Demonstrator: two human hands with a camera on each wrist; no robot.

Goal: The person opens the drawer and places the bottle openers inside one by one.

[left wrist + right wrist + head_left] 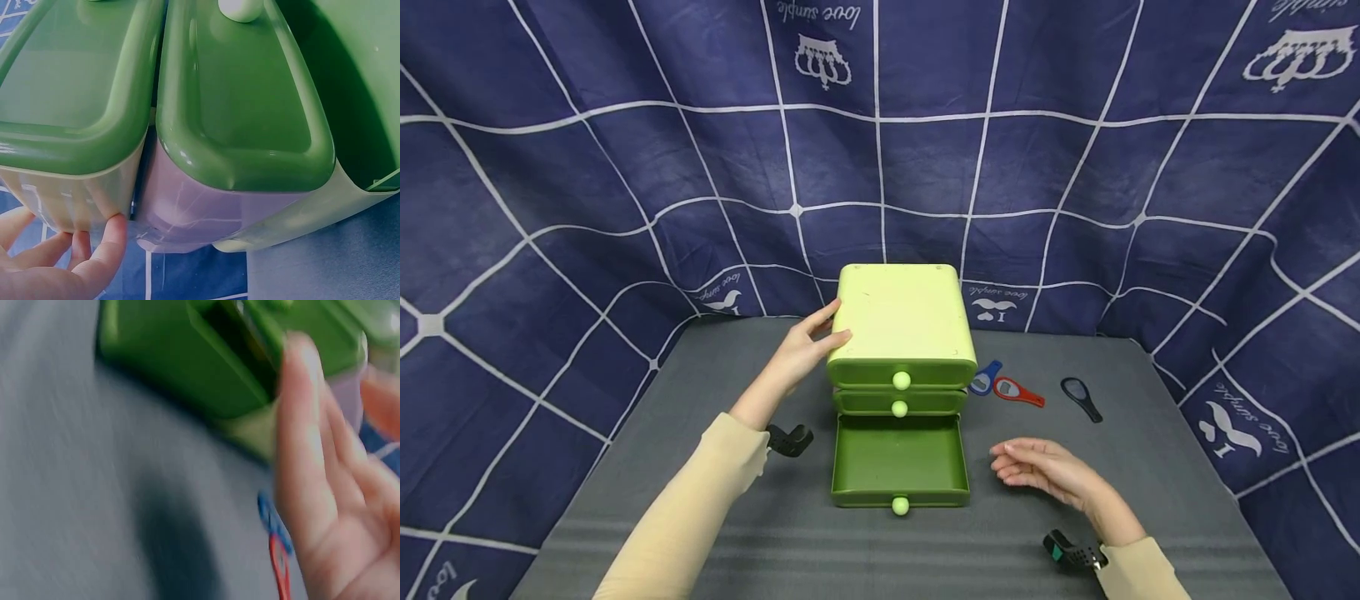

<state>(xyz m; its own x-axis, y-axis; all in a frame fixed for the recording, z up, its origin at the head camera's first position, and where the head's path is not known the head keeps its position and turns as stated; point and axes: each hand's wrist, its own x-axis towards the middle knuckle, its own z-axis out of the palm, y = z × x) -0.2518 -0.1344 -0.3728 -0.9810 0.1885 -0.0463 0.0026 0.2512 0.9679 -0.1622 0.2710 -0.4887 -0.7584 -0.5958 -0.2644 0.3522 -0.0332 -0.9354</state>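
A small chest of drawers with a pale yellow-green top and green drawer fronts stands mid-table. Its bottom drawer is pulled out, showing a bare green floor. The middle drawer and top drawer are in, each with a round pale knob. My left hand rests against the chest's upper left side; in the left wrist view its fingertips touch the top tier's side wall. To the right of the pulled-out drawer, my right hand hovers with loosely bent fingers, holding nothing.
Right of the chest lie a blue bottle opener, a red bottle opener and a black one of similar shape. A dark blue curtain with white lines encloses the grey table at the back and sides.
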